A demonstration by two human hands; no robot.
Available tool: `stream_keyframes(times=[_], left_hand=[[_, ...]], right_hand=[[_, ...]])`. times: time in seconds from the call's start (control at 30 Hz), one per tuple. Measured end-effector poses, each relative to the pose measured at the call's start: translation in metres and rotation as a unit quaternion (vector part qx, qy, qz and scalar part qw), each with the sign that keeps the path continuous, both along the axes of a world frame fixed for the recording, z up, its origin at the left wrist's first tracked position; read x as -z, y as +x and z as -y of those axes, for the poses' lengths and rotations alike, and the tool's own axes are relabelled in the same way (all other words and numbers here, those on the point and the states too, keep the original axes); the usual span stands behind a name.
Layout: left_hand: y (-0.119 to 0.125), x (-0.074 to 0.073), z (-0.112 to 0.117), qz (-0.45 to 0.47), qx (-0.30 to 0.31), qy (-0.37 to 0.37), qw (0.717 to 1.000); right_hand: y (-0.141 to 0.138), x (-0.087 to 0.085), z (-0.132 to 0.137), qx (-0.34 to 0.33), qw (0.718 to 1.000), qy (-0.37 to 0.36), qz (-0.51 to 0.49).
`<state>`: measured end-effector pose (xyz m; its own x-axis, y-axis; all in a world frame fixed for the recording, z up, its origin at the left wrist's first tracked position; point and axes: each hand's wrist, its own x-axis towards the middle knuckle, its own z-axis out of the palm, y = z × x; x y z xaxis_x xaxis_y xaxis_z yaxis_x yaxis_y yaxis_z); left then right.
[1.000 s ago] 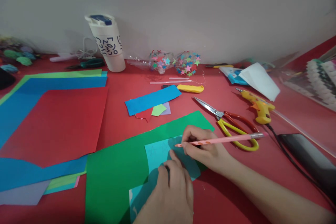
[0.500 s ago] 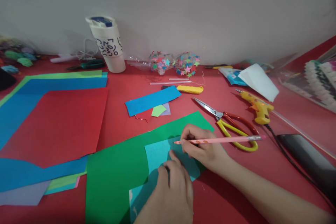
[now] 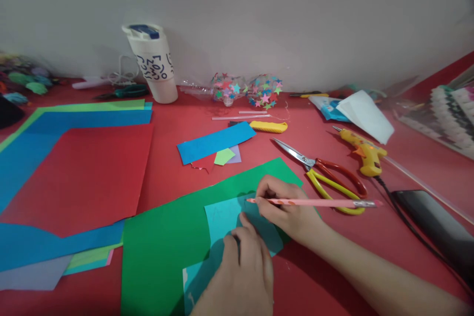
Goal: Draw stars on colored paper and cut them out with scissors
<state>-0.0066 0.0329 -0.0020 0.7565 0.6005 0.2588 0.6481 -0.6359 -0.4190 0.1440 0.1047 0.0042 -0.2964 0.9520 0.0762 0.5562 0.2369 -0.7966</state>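
Note:
A pink pencil is pinched in my right hand, its tip on the upper edge of a light-blue sheet of paper. Faint pencil marks show on that sheet. My left hand rests on the same sheet, fingers a little bent and pressing it down, with nothing held. Under the light-blue paper lies a larger green sheet. To the right of my right hand are scissors with one red and one yellow handle.
Red paper tops a stack of coloured sheets at left. Behind are a blue paper strip, a yellow cutter, star-covered balls and a white tumbler. A yellow glue gun and dark phone lie at right.
The pencil's eraser end has swung slightly down and to the right, with its tip still at the light-blue sheet. My left hand stays in place.

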Motion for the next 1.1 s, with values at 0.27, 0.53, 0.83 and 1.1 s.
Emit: stream_keyframes(times=[0.27, 0.53, 0.83, 1.1], left_hand=[[0.0007, 0.0028, 0.0011, 0.012, 0.002, 0.004, 1.000], [0.0010, 0.0042, 0.0025, 0.013, 0.002, 0.006, 1.000], [0.0007, 0.0036, 0.0010, 0.013, 0.003, 0.008, 1.000], [0.0013, 0.0031, 0.0016, 0.007, 0.003, 0.005, 1.000]], right_hand=[[0.0014, -0.0002, 0.0000, -0.017, 0.999, 0.036, 0.027], [0.0014, 0.0005, 0.0004, -0.023, 0.997, 0.068, 0.042], [0.0025, 0.0033, 0.0009, -0.020, 0.998, 0.054, 0.026], [0.0038, 0.0033, 0.0011, -0.036, 0.998, 0.052, 0.020]])
